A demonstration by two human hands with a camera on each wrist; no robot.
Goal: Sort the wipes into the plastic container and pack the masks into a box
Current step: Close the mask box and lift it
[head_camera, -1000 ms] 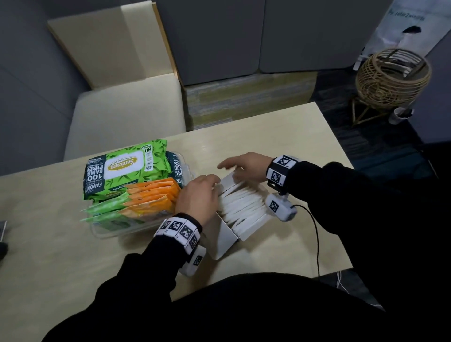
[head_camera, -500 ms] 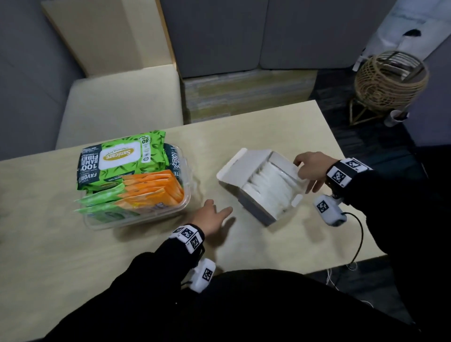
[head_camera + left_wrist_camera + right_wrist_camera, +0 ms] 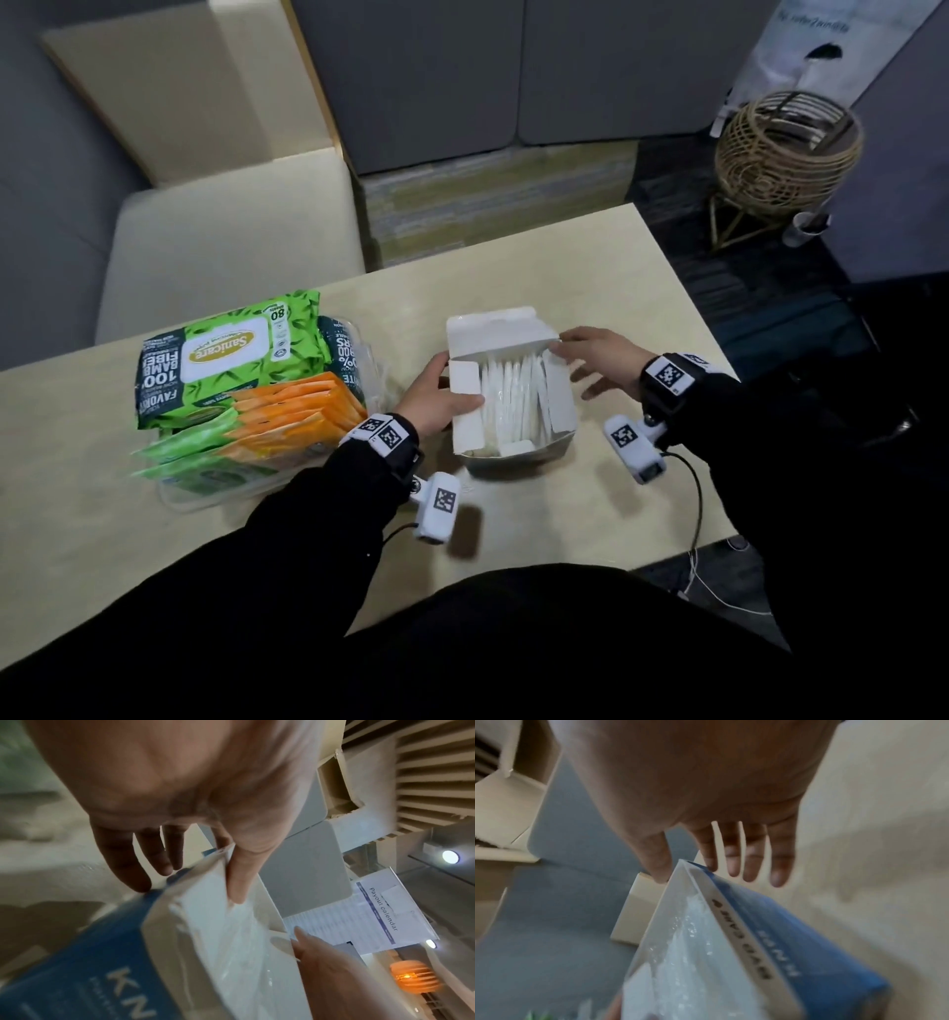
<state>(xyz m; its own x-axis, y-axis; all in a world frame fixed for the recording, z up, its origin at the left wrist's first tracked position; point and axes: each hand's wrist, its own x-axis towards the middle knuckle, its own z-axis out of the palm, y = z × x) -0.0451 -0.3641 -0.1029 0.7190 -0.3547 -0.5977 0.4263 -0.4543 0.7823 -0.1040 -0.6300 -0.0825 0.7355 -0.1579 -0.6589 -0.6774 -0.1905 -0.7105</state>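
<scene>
An open white-and-blue mask box (image 3: 558, 406) stands upright mid-table, with white wrapped masks (image 3: 513, 398) packed on edge inside. My left hand (image 3: 436, 401) grips its left side flap: the thumb (image 3: 239, 882) lies on the flap's inside, the fingers on the blue outer wall (image 3: 90, 953). My right hand (image 3: 595, 354) is open, its straight fingers (image 3: 752, 862) touching the box's far right corner by the raised lid (image 3: 493, 329). To the left, the clear plastic container (image 3: 215, 498) holds a large green wipes pack (image 3: 226, 349), orange packs (image 3: 298, 411) and small green packs (image 3: 190, 447).
The light wood table (image 3: 77, 514) ends just right of my right wrist. A cable (image 3: 693, 503) hangs off that edge from the wrist camera. A cream chair (image 3: 231, 246) sits behind the table, and a wicker basket (image 3: 785, 144) stands on the floor far right.
The box went from lying on its side under both hands to standing upright, square to me. My left hand left the tabletop and took the box's left flap; the right moved to its far corner.
</scene>
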